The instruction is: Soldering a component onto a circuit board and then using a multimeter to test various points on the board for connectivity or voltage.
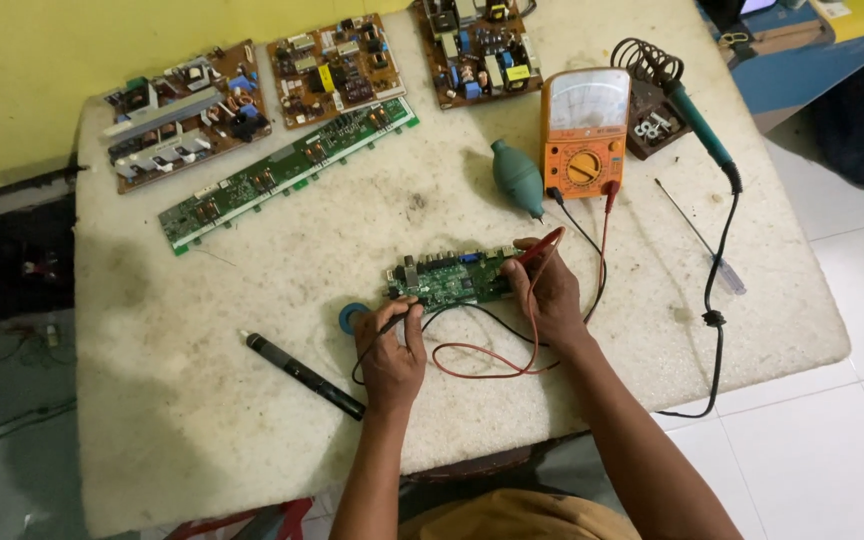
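Note:
A small green circuit board [449, 279] lies in the middle of the white table [202, 400]. My left hand [392, 350] pinches a black test probe [390, 322] at the board's near left corner. My right hand [550, 296] holds a red test probe [542, 246] against the board's right end. Red and black leads [602, 240] run from both probes to an orange analog multimeter [584, 131] behind the board. A small roll of blue tape [351, 318] sits beside my left hand.
A teal rubber air blower [518, 177] lies left of the meter. A soldering iron with a teal handle [697, 125] rests in a coil stand [649, 62]. Several circuit boards [282, 165] line the far edge. A black pen-like tool [302, 374] and a screwdriver [702, 250] lie on the table.

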